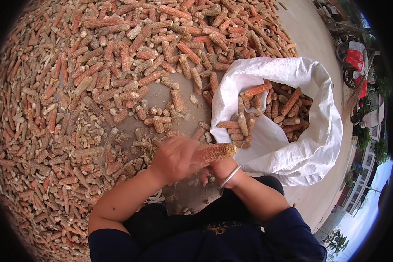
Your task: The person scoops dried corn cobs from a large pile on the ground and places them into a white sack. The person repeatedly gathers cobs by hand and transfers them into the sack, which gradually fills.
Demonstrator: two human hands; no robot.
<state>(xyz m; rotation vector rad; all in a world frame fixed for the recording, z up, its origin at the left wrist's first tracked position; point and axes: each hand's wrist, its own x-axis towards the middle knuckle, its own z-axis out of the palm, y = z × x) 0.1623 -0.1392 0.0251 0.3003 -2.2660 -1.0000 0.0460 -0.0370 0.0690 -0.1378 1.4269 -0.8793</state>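
My left hand is curled around the near end of a reddish corn cob, and its fingers are blurred. The cob points right, its yellowish tip towards a white woven sack. My right hand, with a silver bangle at the wrist, lies under and beside the cob. The cob and my left hand cover part of its fingers, so its grip is unclear. The sack's mouth is rolled wide, and shelled corn cobs lie inside. Several cobs rest on its left inner fold.
A large heap of shelled cobs spreads across the left and far side. Loose cobs and crumbs lie on the concrete floor before me. Beyond the sack, at right, stand a wheeled vehicle with red covering and a building.
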